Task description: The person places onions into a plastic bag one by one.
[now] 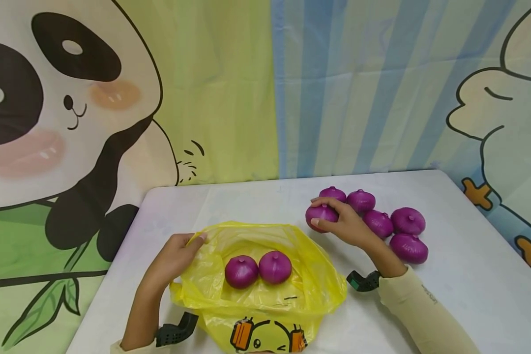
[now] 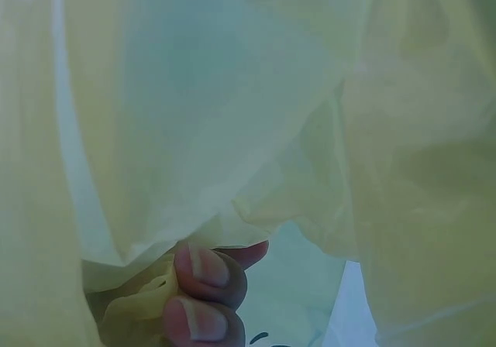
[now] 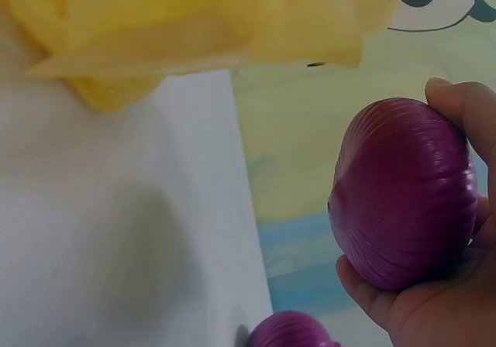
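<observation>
A yellow plastic bag (image 1: 265, 307) lies with its mouth spread wide on the table, and two purple onions (image 1: 241, 272) sit inside it. My left hand (image 1: 173, 260) pinches the bag's rim at its left side; the left wrist view shows fingertips (image 2: 205, 273) curled on the crumpled film. To the right of the bag, my right hand (image 1: 347, 223) grips a purple onion (image 1: 321, 217), fingers over its top and thumb on the near side. In the right wrist view that onion (image 3: 407, 196) is held up off the table.
Several more purple onions (image 1: 408, 221) lie in a group at the right, just beyond the right hand. The white table (image 1: 464, 295) ends at a back edge before a cartoon-printed curtain (image 1: 230, 98). Dark wrist cameras (image 1: 177, 330) are strapped at both wrists.
</observation>
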The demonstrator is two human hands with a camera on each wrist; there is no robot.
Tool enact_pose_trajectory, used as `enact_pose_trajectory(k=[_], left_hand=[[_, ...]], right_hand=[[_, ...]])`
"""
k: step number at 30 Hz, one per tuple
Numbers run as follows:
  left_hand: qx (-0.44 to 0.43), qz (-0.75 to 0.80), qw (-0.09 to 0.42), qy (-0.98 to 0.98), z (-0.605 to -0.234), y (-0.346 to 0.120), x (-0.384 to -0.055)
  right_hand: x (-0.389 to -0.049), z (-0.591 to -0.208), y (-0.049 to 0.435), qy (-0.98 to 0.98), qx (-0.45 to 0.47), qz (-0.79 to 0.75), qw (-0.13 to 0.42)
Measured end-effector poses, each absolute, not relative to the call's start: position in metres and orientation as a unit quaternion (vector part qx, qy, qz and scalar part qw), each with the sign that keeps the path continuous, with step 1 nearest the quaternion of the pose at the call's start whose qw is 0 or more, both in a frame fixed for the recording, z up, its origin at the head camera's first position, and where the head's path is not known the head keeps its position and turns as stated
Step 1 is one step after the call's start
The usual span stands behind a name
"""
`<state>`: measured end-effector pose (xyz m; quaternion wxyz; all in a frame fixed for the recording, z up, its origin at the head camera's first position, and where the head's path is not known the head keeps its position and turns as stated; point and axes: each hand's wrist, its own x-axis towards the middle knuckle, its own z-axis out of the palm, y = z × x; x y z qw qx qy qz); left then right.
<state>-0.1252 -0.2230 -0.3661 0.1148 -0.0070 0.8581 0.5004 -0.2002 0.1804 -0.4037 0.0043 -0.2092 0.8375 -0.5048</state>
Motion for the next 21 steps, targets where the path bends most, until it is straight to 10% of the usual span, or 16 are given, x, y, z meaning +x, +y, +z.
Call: enact_pose_trajectory(k=[21], left_hand=[[-0.004,0.5,0.124,0.857,-0.367,-0.22,-0.126]], right_hand=[[-0.184,-0.352,0.159,0.766,-0.29,-0.573,0.008]])
